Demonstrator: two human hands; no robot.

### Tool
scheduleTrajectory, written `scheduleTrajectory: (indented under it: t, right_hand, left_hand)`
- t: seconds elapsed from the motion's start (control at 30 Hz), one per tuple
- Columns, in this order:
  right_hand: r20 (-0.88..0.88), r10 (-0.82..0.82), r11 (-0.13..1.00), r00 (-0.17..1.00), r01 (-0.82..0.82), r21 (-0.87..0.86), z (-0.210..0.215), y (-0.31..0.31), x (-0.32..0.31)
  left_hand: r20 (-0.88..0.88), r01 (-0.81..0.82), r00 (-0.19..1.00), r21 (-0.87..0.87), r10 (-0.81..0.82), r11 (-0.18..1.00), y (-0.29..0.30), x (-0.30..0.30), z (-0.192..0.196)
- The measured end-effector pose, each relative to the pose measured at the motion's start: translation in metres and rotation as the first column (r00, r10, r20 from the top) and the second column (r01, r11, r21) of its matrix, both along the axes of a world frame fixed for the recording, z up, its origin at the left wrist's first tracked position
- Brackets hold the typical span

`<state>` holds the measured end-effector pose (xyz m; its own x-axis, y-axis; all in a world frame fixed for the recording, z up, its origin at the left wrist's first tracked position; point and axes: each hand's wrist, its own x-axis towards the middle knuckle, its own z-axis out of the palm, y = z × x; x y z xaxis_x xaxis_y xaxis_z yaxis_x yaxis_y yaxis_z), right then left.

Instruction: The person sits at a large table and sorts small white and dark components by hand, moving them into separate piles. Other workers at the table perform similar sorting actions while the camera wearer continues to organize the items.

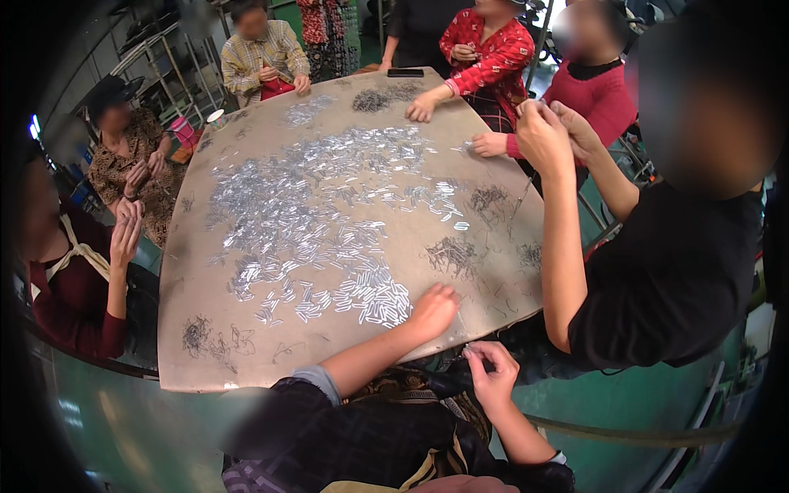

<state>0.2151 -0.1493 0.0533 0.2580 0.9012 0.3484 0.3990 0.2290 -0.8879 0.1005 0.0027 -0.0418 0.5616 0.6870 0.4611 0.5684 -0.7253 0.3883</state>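
My left hand point(434, 311) reaches over the near edge of the brown-topped table point(468, 329), fingers curled down onto its surface. Whatever those fingers may hold is hidden. Just left of it lies the near end of a wide spread of shiny, oblong metal loops point(380, 297). Past the table's near edge, my right hand point(495, 371) is raised with thumb and forefinger pinched together. A tiny pale bit shows at its fingertips, too small to name. Dark thin wire-like pieces point(450, 256) lie in a loose pile beyond my left hand.
Close on my right, a person in black point(666, 271) holds both hands up over the table corner. Several other people sit or stand around the far and left sides. More dark wire-like pieces point(197, 335) lie at the near left corner. A dark phone point(405, 73) rests at the far edge.
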Motion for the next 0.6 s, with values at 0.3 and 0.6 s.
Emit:
scheduleTrajectory:
  t: [0.3,0.6]
  right_hand:
    - [0.032,-0.022,1.000,0.999,0.022,0.004,0.000,-0.005,0.003]
    - [-0.035,-0.031,1.000,0.999,0.030,-0.005,-0.003,-0.007,0.002]
  left_hand:
    - [-0.382,0.052,0.924,0.054,-0.028,0.997,0.003,0.048,0.022]
    - [-0.417,0.032,0.909,0.047,-0.010,0.998,0.007,0.058,0.016]
